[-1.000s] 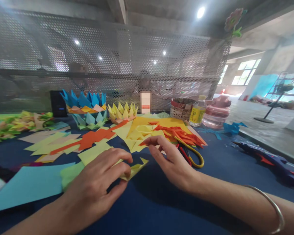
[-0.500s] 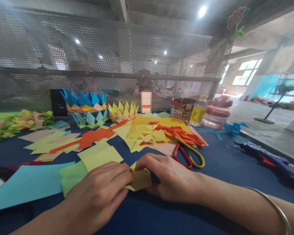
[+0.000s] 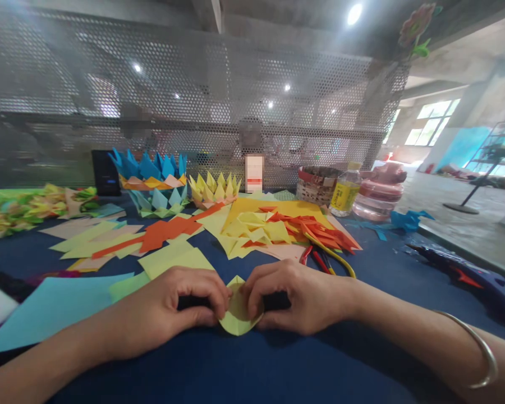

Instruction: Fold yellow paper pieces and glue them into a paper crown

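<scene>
Between my hands a small yellow-green sheet of paper [image 3: 237, 314] stands cornerwise, one point up, with creases down its middle. My left hand [image 3: 183, 303] pinches its left edge between thumb and fingers. On the opposite edge, my right hand [image 3: 288, 297] holds it the same way, with a bangle on that wrist. Just behind my right hand lie red-and-yellow-handled scissors [image 3: 334, 255], partly hidden. Flat yellow-green sheets [image 3: 179, 259] and a large light blue sheet [image 3: 63, 306] lie behind and beside my left hand.
Folded yellow pieces [image 3: 256, 227] and orange pieces [image 3: 324, 230] are heaped mid-table. Behind stand blue paper crowns [image 3: 151, 165], a yellow one [image 3: 214, 188], a woven basket [image 3: 317, 185], a yellow-labelled bottle [image 3: 344, 191] and a pink jug [image 3: 379, 191]. A glue gun [image 3: 467, 275] lies right.
The paper has turned from lying flat and sideways to point-up between my hands. My left hand has shifted to grip its edge, and the view has swung slightly left.
</scene>
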`<action>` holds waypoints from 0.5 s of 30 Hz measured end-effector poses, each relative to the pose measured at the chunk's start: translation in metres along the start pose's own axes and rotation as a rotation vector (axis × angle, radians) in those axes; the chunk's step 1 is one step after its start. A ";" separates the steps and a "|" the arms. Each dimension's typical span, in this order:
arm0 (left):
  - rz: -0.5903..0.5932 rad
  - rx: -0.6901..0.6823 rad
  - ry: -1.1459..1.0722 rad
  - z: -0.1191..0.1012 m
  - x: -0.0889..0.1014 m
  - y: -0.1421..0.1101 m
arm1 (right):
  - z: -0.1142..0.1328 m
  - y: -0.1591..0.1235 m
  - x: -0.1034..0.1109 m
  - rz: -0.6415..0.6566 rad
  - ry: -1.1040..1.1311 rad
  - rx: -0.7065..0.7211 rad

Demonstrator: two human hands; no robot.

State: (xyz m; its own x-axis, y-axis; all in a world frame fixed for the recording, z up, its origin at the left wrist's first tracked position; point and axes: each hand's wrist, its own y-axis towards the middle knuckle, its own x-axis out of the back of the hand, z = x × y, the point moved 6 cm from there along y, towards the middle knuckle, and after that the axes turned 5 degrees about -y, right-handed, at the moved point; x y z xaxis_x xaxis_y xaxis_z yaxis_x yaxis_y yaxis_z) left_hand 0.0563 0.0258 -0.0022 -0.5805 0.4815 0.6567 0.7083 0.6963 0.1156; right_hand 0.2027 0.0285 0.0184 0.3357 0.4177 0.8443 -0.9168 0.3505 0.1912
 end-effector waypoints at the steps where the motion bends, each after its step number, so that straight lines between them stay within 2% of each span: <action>1: -0.006 0.000 -0.020 0.001 0.000 0.001 | -0.001 0.000 0.000 0.008 0.027 -0.009; 5: -0.099 0.023 -0.056 0.002 -0.001 0.003 | -0.007 0.003 0.000 -0.001 0.111 -0.062; 10: -0.205 -0.013 0.011 -0.007 -0.003 0.003 | -0.014 0.004 -0.005 -0.129 0.081 -0.193; 15: -0.256 -0.016 0.087 -0.011 -0.007 0.005 | -0.015 0.005 -0.012 -0.208 0.030 -0.240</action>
State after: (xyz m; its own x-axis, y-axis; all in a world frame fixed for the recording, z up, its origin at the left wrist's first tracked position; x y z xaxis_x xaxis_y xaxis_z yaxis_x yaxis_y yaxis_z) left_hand 0.0679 0.0198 0.0021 -0.7053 0.2428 0.6660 0.5498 0.7804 0.2978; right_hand 0.1974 0.0373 0.0019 0.5200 0.3394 0.7838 -0.7519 0.6173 0.2315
